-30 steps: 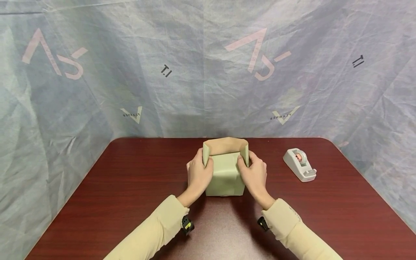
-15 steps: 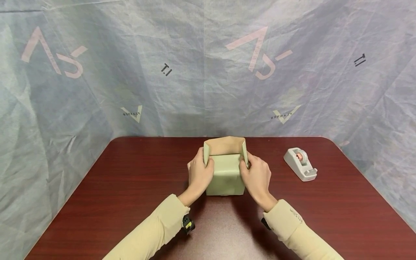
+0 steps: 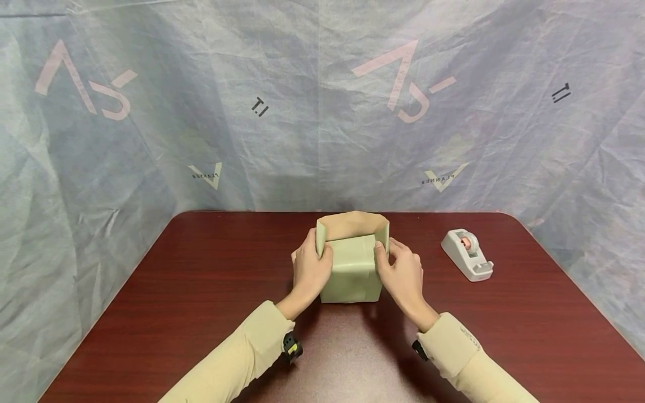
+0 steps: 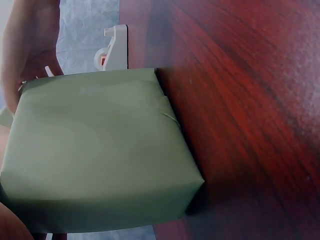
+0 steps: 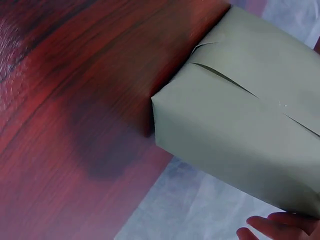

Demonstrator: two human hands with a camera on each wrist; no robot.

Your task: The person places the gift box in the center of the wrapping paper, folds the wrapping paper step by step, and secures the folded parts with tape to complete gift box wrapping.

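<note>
Green paper parcel (image 3: 351,282) at centre of head frame, tan inside showing at top. Left hand (image 3: 309,270) and right hand (image 3: 404,275): thumb-and-finger pinch on its upper side folds. Probably light, creasable, slightly slick, prone to tearing; best gripped at firmer lower sides.

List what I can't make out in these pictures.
Head view: anything inside the boxy green paper package, hidden by its paper.
Head view: lettering on the cream cloth right sleeve, too small to read.
Right wrist view: most of the bare right hand, cut off by the right edge.
</note>
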